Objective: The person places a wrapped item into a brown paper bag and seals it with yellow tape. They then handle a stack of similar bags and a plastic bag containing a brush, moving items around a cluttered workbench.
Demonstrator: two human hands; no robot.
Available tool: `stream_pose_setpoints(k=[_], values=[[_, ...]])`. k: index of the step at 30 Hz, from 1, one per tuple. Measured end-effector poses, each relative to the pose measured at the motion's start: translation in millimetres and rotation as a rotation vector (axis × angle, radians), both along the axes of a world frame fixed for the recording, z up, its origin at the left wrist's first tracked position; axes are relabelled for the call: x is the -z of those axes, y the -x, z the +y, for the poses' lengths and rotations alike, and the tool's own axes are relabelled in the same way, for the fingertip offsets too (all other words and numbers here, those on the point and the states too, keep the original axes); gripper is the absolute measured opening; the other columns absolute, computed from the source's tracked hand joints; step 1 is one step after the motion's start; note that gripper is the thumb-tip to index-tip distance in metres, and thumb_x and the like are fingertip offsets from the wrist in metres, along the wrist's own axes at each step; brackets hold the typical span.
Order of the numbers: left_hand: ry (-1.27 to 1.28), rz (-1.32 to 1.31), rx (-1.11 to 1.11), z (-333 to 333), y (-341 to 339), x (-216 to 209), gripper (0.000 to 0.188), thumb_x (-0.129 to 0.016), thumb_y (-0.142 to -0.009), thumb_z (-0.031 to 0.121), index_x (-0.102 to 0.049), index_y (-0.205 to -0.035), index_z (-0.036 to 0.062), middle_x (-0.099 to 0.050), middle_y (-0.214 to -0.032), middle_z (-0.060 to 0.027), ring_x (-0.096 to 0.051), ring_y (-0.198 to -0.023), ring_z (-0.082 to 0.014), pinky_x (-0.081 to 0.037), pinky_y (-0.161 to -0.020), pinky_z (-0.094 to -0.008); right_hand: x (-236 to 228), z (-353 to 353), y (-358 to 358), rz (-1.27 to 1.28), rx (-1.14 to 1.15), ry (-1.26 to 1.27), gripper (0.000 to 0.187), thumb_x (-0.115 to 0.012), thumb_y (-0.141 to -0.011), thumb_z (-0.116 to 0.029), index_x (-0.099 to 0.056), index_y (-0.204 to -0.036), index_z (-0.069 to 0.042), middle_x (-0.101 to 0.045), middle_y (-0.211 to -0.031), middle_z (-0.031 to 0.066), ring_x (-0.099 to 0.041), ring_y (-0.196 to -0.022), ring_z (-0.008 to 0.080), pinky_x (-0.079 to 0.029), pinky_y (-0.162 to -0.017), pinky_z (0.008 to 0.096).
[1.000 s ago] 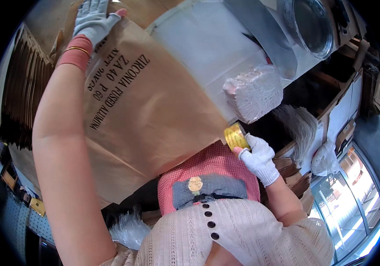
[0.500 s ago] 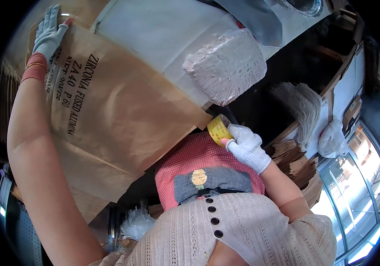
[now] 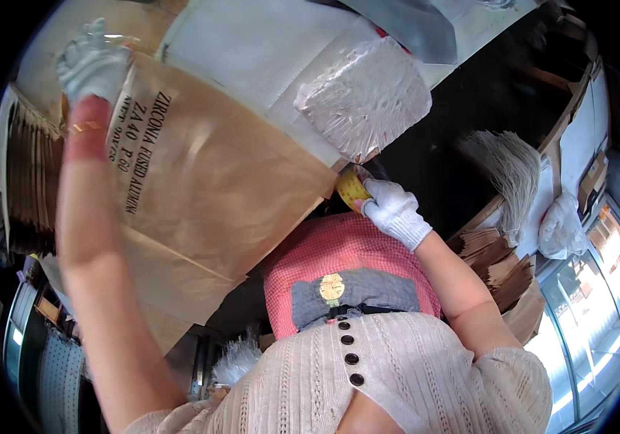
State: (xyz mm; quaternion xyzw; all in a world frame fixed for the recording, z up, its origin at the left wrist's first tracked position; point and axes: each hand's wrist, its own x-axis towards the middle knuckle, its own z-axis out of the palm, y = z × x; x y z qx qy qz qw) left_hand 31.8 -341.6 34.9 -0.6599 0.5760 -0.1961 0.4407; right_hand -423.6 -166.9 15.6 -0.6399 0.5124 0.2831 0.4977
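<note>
A large brown paper bag with dark print lies across the work surface in front of me. My left hand, in a white glove, is at the bag's far left corner, fingers apart and somewhat blurred. A shiny clear strip shows beside its fingertips. My right hand, also gloved, grips a roll of yellow tape next to the bag's near right corner. Beyond the roll rests a block-shaped bundle wrapped in clear film.
Stacks of brown paper stand at the left, with more folded paper at the right. A bunch of pale strands hangs near a white plastic bag. A grey sheet lies at the far side.
My left arm has shifted right and is blurred, its hand turned more over the bag's corner. My right hand, still holding the tape roll, has moved slightly up and left.
</note>
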Motion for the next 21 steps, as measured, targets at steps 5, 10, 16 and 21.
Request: stream_pose_setpoints(k=[5,10,16,21], values=[[0.287,1.004,0.170,121,156,25,0.078,-0.060,-0.080,0.044,-0.042,-0.137,-0.0056,-0.045,-0.137,-0.0300,-0.039,-0.128,-0.0511,-0.027,-0.112,-0.0610,1,11,10,-0.142,0.053,0.183,0.037,-0.061,-0.085,-0.039,-0.065,-0.103,-0.006,-0.068,-0.101,0.0215,-0.066,-0.091,0.0392,-0.052,-0.079,0.0496],[0.420,1.314,0.133,198,243,47,0.092,-0.071,-0.071,0.036,-0.033,-0.143,-0.0055,-0.038,-0.144,-0.0304,-0.035,-0.132,-0.0527,-0.022,-0.114,-0.0636,5,7,11,-0.116,-0.058,0.126,0.044,-0.058,-0.087,-0.039,-0.064,-0.114,-0.005,-0.068,-0.106,0.0211,-0.066,-0.097,0.0376,-0.052,-0.086,0.0460],[0.456,1.116,0.060,173,198,47,0.089,-0.071,-0.073,0.036,-0.036,-0.142,-0.0072,-0.035,-0.148,-0.0311,-0.032,-0.138,-0.0491,-0.020,-0.116,-0.0606,14,-1,-6,-0.055,-0.068,-0.011,0.053,-0.058,-0.088,-0.045,-0.061,-0.124,-0.006,-0.064,-0.122,0.0197,-0.063,-0.108,0.0359,-0.050,-0.092,0.0449],[0.524,0.672,-0.184,59,47,67,0.080,-0.055,-0.091,0.044,-0.026,-0.151,-0.0010,-0.026,-0.158,-0.0219,-0.020,-0.147,-0.0390,-0.016,-0.121,-0.0455,9,-5,-3,-0.074,-0.072,-0.015,0.057,-0.060,-0.088,-0.045,-0.058,-0.129,-0.006,-0.062,-0.125,0.0196,-0.060,-0.113,0.0367,-0.048,-0.095,0.0443]])
